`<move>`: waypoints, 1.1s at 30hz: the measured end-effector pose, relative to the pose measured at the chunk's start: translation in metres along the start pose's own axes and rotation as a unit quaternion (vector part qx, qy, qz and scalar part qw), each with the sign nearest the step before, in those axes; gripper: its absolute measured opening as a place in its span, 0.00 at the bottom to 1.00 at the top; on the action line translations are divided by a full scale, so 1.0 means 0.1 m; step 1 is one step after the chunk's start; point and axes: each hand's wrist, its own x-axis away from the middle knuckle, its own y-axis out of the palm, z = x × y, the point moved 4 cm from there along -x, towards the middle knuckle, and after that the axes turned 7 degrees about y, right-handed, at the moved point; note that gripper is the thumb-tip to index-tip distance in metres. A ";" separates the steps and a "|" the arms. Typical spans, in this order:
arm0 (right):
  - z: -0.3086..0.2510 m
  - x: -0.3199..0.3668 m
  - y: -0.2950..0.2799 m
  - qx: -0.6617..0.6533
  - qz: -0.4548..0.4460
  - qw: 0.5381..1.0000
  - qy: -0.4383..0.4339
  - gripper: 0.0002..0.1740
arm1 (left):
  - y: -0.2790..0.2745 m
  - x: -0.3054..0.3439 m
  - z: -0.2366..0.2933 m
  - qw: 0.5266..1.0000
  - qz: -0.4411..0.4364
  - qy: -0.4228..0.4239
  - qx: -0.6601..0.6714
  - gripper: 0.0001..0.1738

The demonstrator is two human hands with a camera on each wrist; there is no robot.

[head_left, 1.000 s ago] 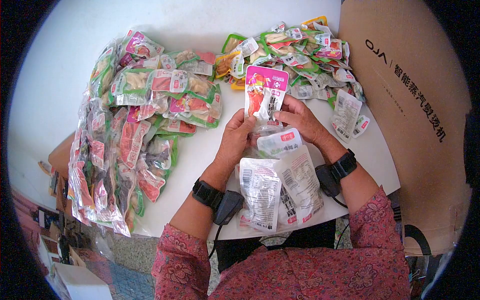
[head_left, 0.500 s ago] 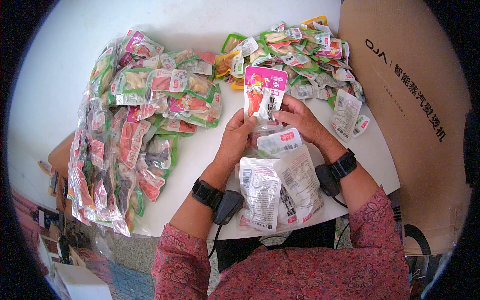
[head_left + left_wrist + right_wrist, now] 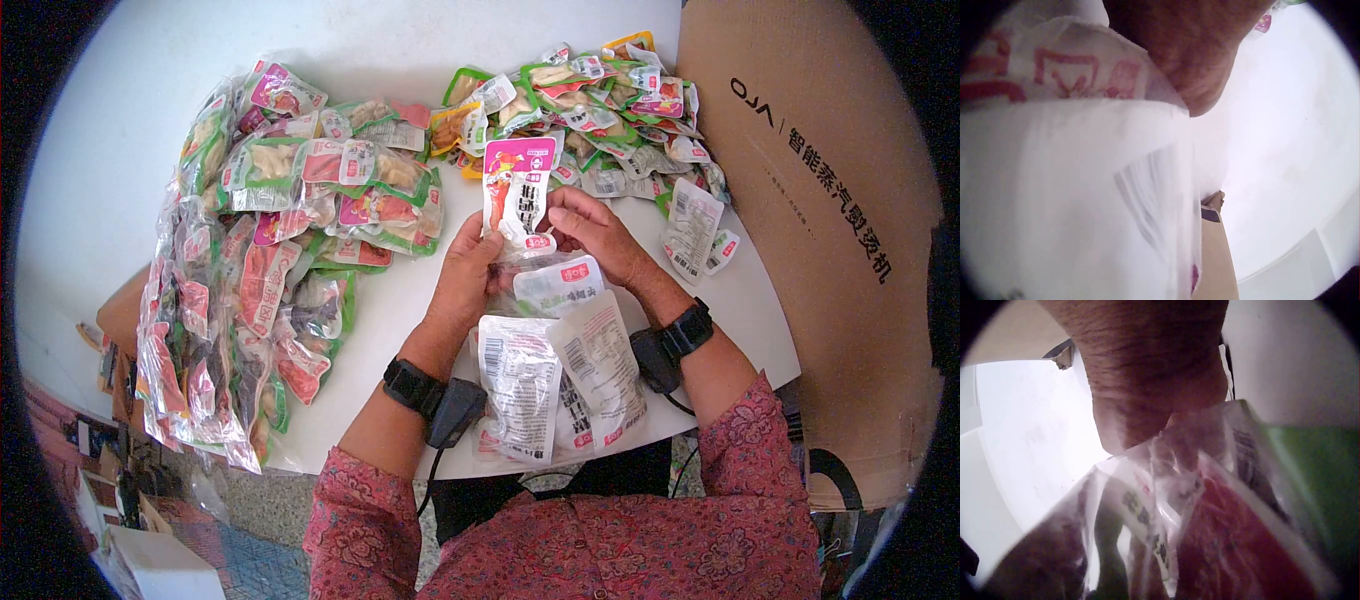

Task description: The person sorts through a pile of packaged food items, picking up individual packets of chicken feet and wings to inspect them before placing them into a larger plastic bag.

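A pink-and-white food pouch stands upright between the hands in the head view. The left hand pinches its lower left edge with the thumb in front. At the pouch's lower right is the right hand, fingers bent; whether it still grips the pouch is unclear. Below them a clear bag holding several pouches lies at the table's front edge, its mouth near the hands. Both wrist views are filled by plastic close up, with part of the left hand and of the right hand above it.
Filled clear bags cover the left of the white table. A heap of loose pouches lies at the back right, with a white pouch nearer. A large cardboard box stands along the right side.
The pouch has shifted slightly left and down and turned a little, showing more of its lower end. The right hand's fingers have moved back from its front, while the left hand stays nearly in place.
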 end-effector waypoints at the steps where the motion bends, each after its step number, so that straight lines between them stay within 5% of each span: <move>1: -0.01 0.00 0.00 0.000 0.000 1.000 0.000 0.14 | 0.02 0.01 0.02 1.000 0.003 -0.002 0.007 0.14; 7: -0.04 -0.01 -0.06 0.021 0.099 0.995 -0.012 0.20 | 0.11 0.03 0.08 0.994 -0.052 -0.043 0.086 0.19; 15: -0.08 -0.01 0.03 -0.230 -0.022 0.972 -0.041 0.31 | 0.16 0.07 0.09 0.974 -0.152 -0.131 0.107 0.30; 23: -0.02 -0.01 -0.01 -0.211 -0.008 0.977 -0.032 0.31 | 0.15 0.08 -0.02 0.964 -0.199 -0.170 0.049 0.31; 27: 0.02 -0.09 -0.12 -0.202 0.086 0.974 -0.058 0.21 | 0.22 0.15 0.09 0.984 -0.124 -0.125 -0.007 0.29; 33: 0.05 -0.05 -0.25 -0.180 0.223 0.953 -0.096 0.13 | 0.21 0.12 0.04 0.964 -0.013 -0.226 0.136 0.24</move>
